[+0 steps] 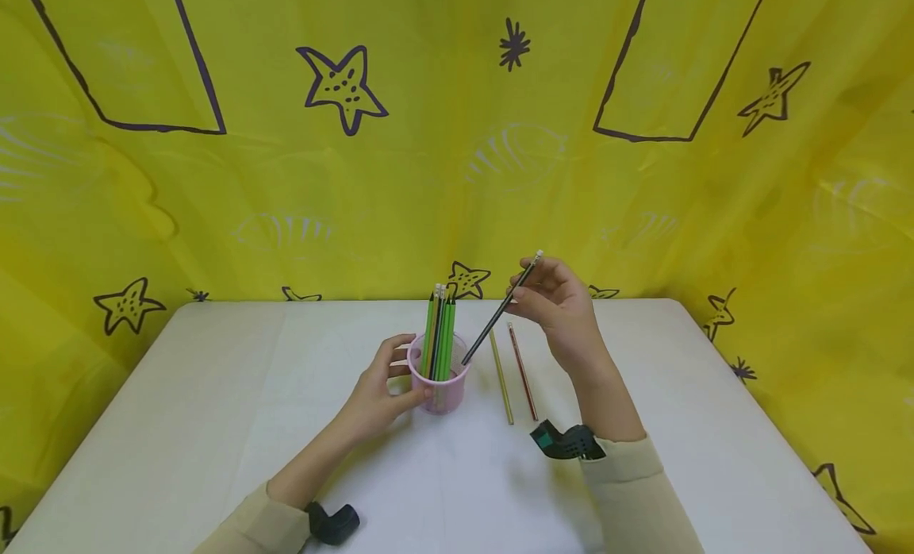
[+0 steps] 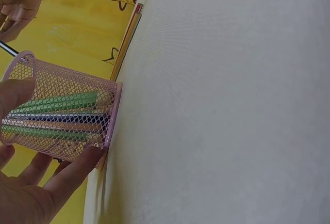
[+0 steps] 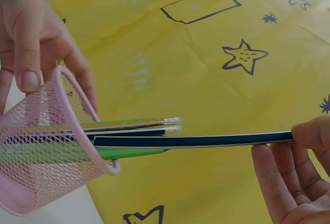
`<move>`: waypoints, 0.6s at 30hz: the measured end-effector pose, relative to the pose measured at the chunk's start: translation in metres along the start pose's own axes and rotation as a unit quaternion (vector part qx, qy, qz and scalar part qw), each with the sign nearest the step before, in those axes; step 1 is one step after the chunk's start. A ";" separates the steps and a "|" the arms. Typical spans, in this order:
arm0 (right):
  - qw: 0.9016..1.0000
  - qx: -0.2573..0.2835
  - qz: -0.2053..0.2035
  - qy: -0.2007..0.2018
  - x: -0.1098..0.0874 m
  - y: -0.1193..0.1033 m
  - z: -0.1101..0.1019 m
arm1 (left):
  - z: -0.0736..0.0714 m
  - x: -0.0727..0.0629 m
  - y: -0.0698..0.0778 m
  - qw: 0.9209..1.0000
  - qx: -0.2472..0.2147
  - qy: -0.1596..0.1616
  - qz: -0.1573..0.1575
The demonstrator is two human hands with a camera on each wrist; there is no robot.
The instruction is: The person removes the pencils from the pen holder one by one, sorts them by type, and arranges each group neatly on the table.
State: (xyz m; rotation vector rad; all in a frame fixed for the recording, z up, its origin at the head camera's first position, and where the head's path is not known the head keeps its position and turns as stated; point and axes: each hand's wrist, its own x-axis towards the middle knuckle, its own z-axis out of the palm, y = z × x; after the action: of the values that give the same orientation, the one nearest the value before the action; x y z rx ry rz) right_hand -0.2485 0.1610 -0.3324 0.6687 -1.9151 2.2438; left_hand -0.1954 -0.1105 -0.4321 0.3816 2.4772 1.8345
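A pink mesh pencil cup (image 1: pixel 453 398) stands upright on the table, and my left hand (image 1: pixel 373 398) grips its side, fingers and thumb around the wall. Several green and dark pencils (image 1: pixel 448 340) stand inside, some with white eraser ends up. My right hand (image 1: pixel 564 324) pinches a dark, light-striped pencil (image 1: pixel 493 324) near its eraser end. This pencil slants down to the left, its lower end at the right side of the cup's rim (image 3: pixel 69 110). Mesh partly hides the pencils in the left wrist view.
Right of the cup, a yellow pencil (image 1: pixel 502 379) and a red pencil (image 1: pixel 524 371) lie side by side on the white table (image 1: pixel 214 411). A yellow curtain (image 1: pixel 428 181) with drawn stars hangs behind and around the table.
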 end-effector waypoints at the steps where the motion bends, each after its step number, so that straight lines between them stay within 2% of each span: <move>1: 1.000 0.008 -0.003 0.002 0.000 -0.001 -0.001 | 0.000 0.000 0.000 1.000 0.000 0.000 0.000; 9: 0.999 0.045 -0.002 0.017 0.000 -0.008 -0.010 | -0.001 0.000 -0.003 1.000 -0.001 -0.001 -0.008; 18: 0.998 0.045 -0.006 0.039 0.000 -0.013 -0.018 | -0.001 0.000 -0.002 1.000 -0.009 -0.005 -0.008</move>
State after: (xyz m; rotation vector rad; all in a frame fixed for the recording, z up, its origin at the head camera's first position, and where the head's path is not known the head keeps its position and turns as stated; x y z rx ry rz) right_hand -0.2478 0.1809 -0.3222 0.5920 -1.7793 2.3243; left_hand -0.1958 -0.1118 -0.4340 0.3666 2.4486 1.8426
